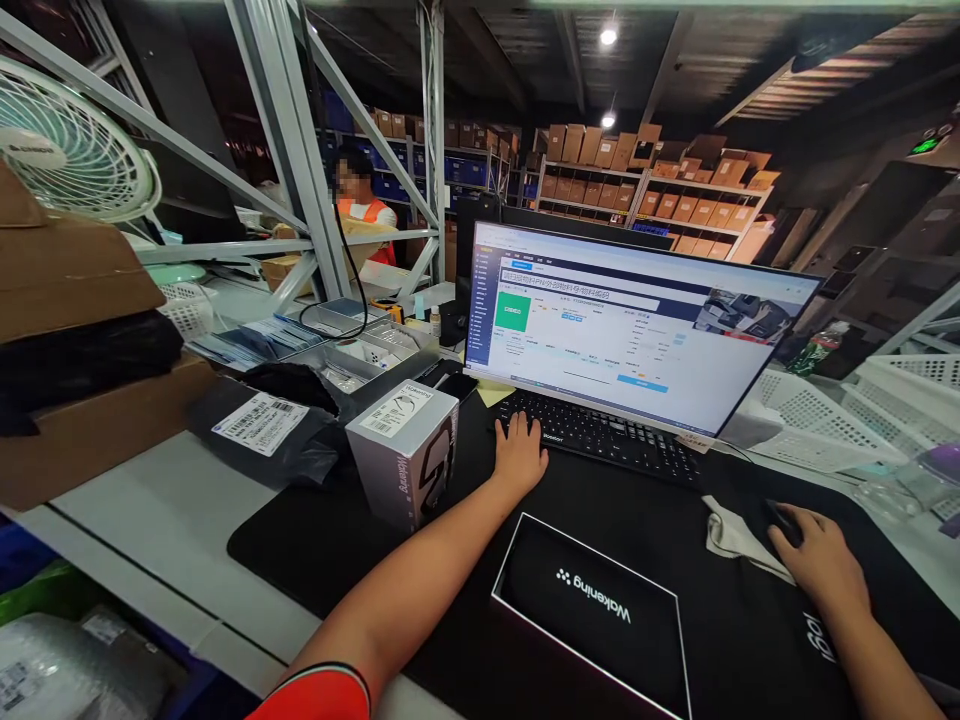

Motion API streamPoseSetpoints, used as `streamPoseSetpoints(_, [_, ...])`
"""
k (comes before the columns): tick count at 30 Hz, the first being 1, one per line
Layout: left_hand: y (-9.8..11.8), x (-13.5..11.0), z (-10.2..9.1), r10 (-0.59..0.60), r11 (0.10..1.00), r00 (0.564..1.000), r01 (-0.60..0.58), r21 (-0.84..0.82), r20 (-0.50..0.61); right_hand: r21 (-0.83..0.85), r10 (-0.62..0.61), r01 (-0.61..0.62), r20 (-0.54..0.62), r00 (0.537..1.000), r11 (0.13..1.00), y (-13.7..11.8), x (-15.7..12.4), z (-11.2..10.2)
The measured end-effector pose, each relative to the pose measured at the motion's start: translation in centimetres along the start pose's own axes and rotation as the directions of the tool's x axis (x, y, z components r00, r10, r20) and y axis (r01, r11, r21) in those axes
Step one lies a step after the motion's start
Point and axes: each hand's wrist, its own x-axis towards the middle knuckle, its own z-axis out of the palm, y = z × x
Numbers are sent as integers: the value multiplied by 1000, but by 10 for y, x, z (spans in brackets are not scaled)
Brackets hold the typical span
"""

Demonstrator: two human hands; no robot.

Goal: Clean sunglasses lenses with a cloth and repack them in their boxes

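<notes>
My left hand (pixel 519 455) lies flat on the left end of a black keyboard (pixel 600 436), fingers stretched over the keys. My right hand (pixel 819 558) is curled over a black mouse (pixel 781 521) on the black desk mat (pixel 337 540). A monitor (pixel 630 325) showing a web form stands behind the keyboard. A flat black box (pixel 592 605) with white lettering lies on the mat between my forearms. A grey product box (pixel 405 450) stands left of my left hand. A pale cloth (pixel 731 535) lies by the mouse.
A black mailer bag with a label (pixel 262 425) and brown cartons (pixel 82 350) sit at the left, a fan (pixel 71 145) above them. White plastic baskets (pixel 847 410) stand at the right. A person in an orange vest (pixel 360 205) works behind metal shelving.
</notes>
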Motion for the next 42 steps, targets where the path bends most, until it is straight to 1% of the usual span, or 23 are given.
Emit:
streamPoseSetpoints(6, [1,-1,-4,-5,1000,1000,5,8,17,-27,-19,19,-10,1000,999,6,1,5])
streamPoseSetpoints(13, [1,-1,-3,-5,1000,1000,5,25,17,4,-31,32,-33,999,999,13,5,14])
streamPoseSetpoints(16, [1,-1,-2,-7,999,1000,7,37,10,-21,31,-31,-2,1000,999,9,3,9])
streamPoseSetpoints(19, [1,0,-2,4,999,1000,-4,45,1,-57,92,-92,-1,996,994,-2,-2,-2])
streamPoseSetpoints(23, [1,0,-3,19,998,1000,-18,53,-17,-98,116,-117,-15,993,988,-12,-9,-13])
streamPoseSetpoints(31, [0,3,-2,40,996,999,-38,78,-28,-105,108,-113,-51,993,988,-11,-10,-10])
streamPoseSetpoints(42, [1,2,-3,42,994,998,-38,102,-37,-90,117,-120,-45,992,989,-10,-10,-9])
